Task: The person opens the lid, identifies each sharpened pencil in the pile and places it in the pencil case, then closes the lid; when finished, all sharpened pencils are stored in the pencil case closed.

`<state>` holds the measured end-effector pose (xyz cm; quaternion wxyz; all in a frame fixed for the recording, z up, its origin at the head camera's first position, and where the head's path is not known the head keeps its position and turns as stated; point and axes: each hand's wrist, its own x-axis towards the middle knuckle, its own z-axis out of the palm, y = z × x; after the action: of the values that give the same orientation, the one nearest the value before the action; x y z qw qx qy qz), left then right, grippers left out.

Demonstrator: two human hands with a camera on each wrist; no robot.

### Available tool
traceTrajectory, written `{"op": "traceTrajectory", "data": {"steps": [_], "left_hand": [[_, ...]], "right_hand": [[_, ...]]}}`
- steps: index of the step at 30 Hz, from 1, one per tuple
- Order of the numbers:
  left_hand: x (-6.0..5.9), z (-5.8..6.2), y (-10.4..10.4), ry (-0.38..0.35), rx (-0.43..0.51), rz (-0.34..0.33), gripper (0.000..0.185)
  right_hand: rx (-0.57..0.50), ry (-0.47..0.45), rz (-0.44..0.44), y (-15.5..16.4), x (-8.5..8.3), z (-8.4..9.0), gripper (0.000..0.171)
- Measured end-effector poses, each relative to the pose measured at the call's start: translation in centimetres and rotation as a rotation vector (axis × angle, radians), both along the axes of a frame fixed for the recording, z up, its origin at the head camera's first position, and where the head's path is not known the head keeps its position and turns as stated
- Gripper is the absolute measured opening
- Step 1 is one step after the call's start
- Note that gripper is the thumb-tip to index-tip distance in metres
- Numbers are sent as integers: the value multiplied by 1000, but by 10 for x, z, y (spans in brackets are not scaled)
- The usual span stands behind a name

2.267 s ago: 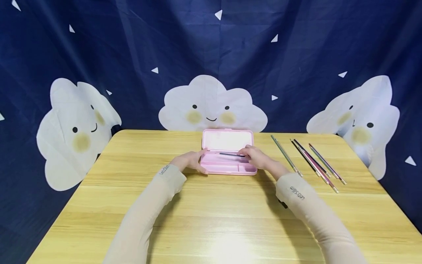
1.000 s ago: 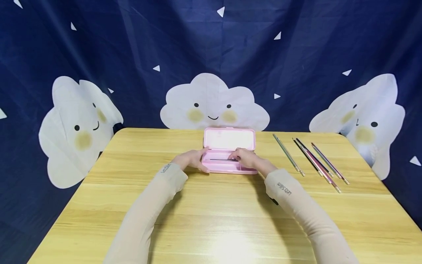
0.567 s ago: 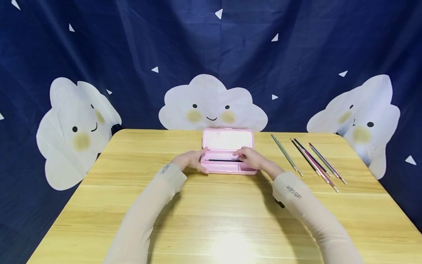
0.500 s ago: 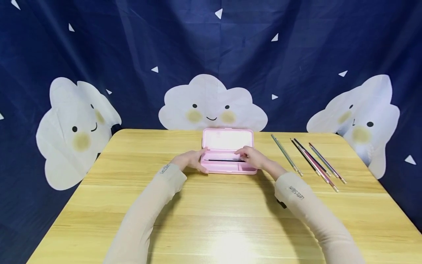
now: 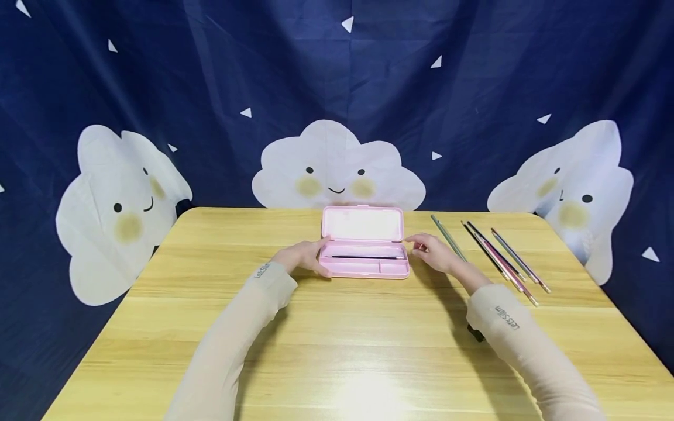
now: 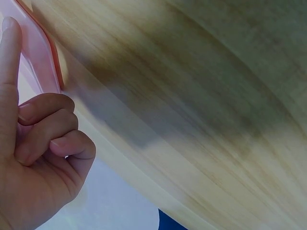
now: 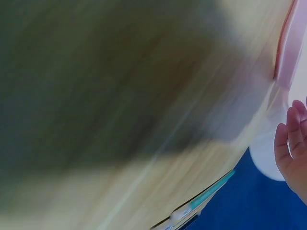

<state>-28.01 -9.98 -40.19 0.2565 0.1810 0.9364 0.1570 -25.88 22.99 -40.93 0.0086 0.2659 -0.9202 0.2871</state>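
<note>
Tabletop (image 5: 158,327): pale wood, set before a navy backdrop (image 5: 337,76) printed with white smiling clouds.

Left hand (image 5: 305,257): rests against the left end of the pencil case, thumb and fingers curled round that end; in the left wrist view one finger lies straight along the pink rim while the others are bent.

Pencil case (image 5: 364,272): pink plastic, at the middle of the far half of the tabletop, lid standing open toward the backdrop, tray facing up.

Dark pencil (image 5: 363,256): lies lengthwise in the long rear compartment of the tray, touched by neither hand.

Right hand (image 5: 434,252): just beside the right end of the pencil case, above the tabletop, fingers loosely spread and holding nothing; it lies between the case and the loose pencils.

Green pencil (image 5: 447,237): on the tabletop, right beside the right hand, running away toward the far edge.

Further pencils (image 5: 505,257): a small group, dark, pink and grey-violet, lying roughly parallel further right, well apart from the case.
</note>
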Motion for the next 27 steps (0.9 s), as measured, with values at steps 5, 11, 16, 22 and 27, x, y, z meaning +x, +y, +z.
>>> {"op": "traceTrajectory", "data": {"steps": [5, 11, 16, 22, 27], "left_hand": [[0, 0, 0, 5, -4, 0, 108], [0, -1, -1, 4, 6, -2, 108], [1, 0, -1, 6, 13, -8, 109], [1, 1, 0, 12, 5, -10, 109], [1, 0, 1, 14, -9, -12, 107]], "right_hand": [[21, -3, -70, 18, 4, -2, 30], [19, -23, -167, 40, 8, -3, 34], [36, -31, -215, 54, 9, -1, 37], [128, -80, -282, 65, 10, -2, 41], [190, -62, -294, 67, 7, -4, 42]]}}
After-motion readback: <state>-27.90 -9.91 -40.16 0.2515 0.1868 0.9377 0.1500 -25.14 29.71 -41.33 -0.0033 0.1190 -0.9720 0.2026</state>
